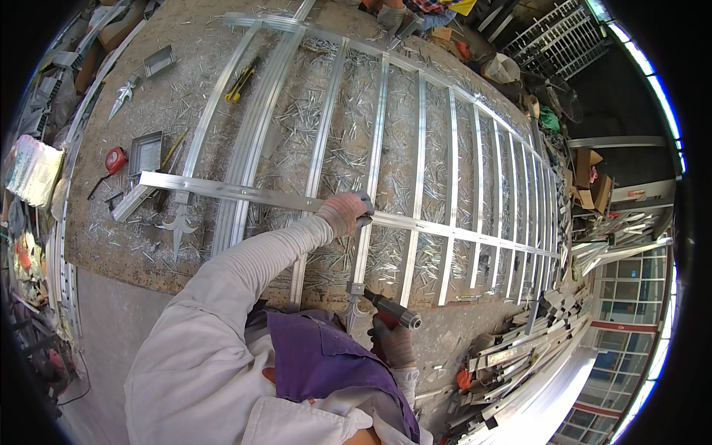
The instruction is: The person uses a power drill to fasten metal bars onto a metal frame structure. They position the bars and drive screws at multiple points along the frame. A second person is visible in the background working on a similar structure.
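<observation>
Currently, my left hand (345, 213) grips a silver flat metal rail (256, 195), best held steady; my right hand (394, 346) grips a red-and-black pistol-shaped tool (392, 308).

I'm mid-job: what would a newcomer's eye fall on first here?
Probably the long silver frame spanning the littered table, with the left hand on its near rail. Then the purple apron at lower middle, and beside it the gun-shaped tool in the right hand. The red tape measure stands out at far left.
</observation>
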